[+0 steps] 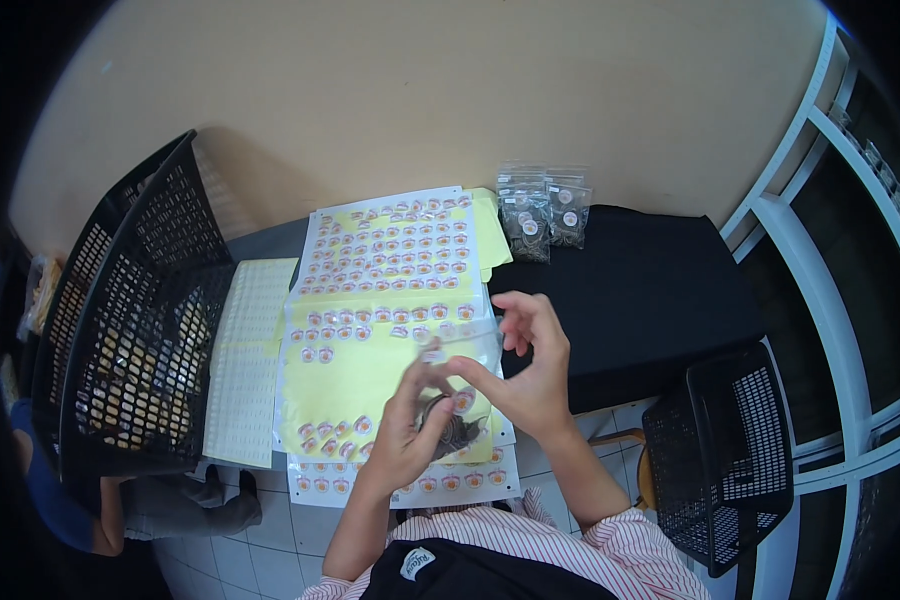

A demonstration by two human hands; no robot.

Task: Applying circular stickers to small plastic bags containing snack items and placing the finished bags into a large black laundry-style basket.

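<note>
Both my hands hold one small clear plastic bag (467, 352) with dark contents at its bottom, above the sticker sheets. My left hand (407, 425) grips the bag's lower part from the left. On the right side, my right hand (530, 370) pinches it with thumb and forefinger near a round orange sticker (464, 401) on the bag's front. Under the hands lie yellow backing sheets (345, 370) with rows of round orange-and-white stickers.
Two black mesh baskets (140, 320) stand tilted at the left. A white sheet of small labels (245, 360) lies beside them. Filled clear bags (542, 210) are stacked at the back on the black table (650, 300). Another black basket (725, 460) sits lower right. Someone sits lower left (70, 500).
</note>
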